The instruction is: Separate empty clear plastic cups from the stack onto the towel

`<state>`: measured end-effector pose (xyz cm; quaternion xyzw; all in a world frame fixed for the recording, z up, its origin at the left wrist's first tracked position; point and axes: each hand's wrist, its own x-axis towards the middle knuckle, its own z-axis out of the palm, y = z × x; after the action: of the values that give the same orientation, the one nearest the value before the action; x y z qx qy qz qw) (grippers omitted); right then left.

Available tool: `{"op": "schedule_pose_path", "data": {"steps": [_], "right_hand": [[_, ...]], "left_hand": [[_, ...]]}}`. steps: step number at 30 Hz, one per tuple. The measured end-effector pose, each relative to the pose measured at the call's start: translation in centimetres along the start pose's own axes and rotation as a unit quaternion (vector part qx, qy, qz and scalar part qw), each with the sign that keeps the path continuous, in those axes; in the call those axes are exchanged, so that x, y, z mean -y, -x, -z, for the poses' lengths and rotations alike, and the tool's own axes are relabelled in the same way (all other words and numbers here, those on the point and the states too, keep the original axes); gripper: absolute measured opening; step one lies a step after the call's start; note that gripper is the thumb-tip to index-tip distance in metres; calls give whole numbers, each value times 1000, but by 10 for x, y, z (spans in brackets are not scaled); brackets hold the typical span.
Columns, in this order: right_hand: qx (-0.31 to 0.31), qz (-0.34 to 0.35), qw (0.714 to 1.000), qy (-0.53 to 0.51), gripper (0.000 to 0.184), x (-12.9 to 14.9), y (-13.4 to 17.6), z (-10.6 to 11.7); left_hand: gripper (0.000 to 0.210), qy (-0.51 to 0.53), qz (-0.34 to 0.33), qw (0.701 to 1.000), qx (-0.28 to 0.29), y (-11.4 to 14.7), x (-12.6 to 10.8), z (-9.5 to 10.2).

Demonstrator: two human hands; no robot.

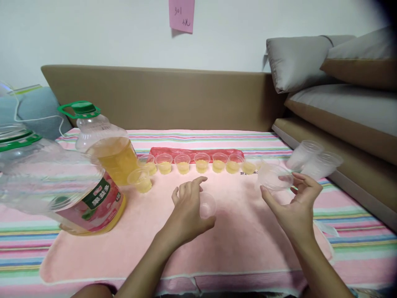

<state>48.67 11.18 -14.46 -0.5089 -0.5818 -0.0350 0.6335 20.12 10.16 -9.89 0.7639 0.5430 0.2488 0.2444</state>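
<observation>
Striped cloth in pink, green and blue covered the table, and over its middle lay a pale pink towel on which everything stood. Behind the table ran a tan padded bench back, with grey cushions stacked to the right and a pink note stuck on the white wall. A large clear oil jug with a green cap, partly full of yellow liquid, stood at the left of the towel, and a second, nearly empty jug loomed just in front of it, close to the camera. Along the far edge of the towel, before a red strip, a row of small cups of yellow liquid stood side by side, with one more filled cup set just beside the jug. The right hand gripped a short stack of clear plastic cups by its rim, above the towel's right side, the stack's far end pointing away to the right. The left hand curled loosely around a single empty cup, pinching it low over the centre of the towel.
</observation>
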Motion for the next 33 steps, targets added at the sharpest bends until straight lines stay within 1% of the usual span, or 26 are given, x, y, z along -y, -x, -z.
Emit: {"op": "schedule_pose_path", "data": {"steps": [5,10,14,21,30,33], "right_hand": [[-3,-7,1000,13,81,-1,-1,2],[-3,0,1000,12,82,-1,-1,3],[-2,0,1000,8,83,-2,-1,3],[-1,-8,1000,19,83,-2,-2,3],[-2,-13,1000,24,83,-2,-2,3],[-2,-12,1000,22,82,-3,-2,4]], "left_hand": [[86,11,-11,1000,-6,-5,-4,-6],[86,12,-9,1000,-3,-4,-3,-5],[82,16,-8,1000,-8,-2,-4,-3],[81,7,-25,999,-21,-1,-5,-7],[84,34,6,999,-15,-6,-3,-9],[84,41,7,999,-12,-9,-1,-10]]}}
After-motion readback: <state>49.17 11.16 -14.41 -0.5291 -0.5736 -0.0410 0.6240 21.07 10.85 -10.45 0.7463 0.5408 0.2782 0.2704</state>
